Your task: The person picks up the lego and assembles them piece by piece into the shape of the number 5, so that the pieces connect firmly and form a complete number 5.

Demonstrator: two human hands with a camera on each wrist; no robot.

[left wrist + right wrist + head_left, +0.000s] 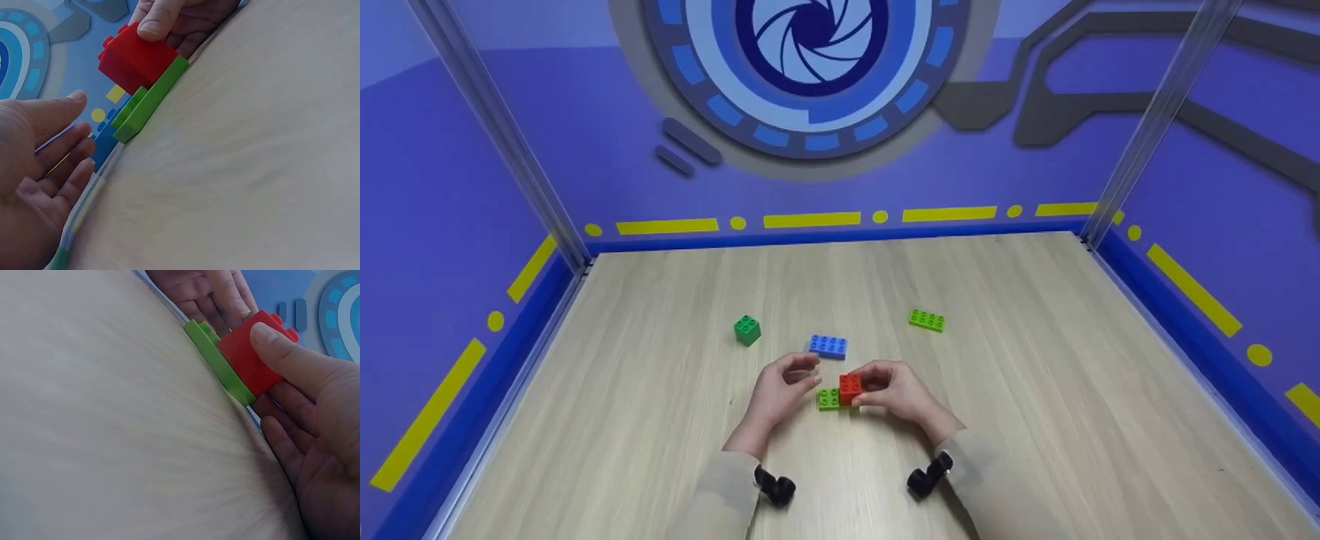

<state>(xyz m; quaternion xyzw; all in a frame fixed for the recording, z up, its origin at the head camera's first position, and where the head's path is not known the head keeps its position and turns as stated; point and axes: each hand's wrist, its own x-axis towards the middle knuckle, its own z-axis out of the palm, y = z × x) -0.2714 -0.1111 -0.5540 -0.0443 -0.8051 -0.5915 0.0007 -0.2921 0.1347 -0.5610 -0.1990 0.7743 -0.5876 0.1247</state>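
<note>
A red toy building brick (850, 388) sits on the right half of a flat light green brick (829, 399), whose left studs stay bare. My right hand (896, 388) pinches the red brick, with the thumb on its near face in the right wrist view. Just left of the light green brick, my left hand (781, 390) has its fingers loosely bent and holds nothing. In the left wrist view a gap shows between those fingertips and the green brick. The light green brick lies on the wooden table (675, 300).
Beyond the hands lies a flat blue brick (828, 346). A dark green brick (747, 330) stands farther left, and another flat light green brick (926, 320) lies at the back right. Blue printed panels (540, 150) enclose the table's back and sides.
</note>
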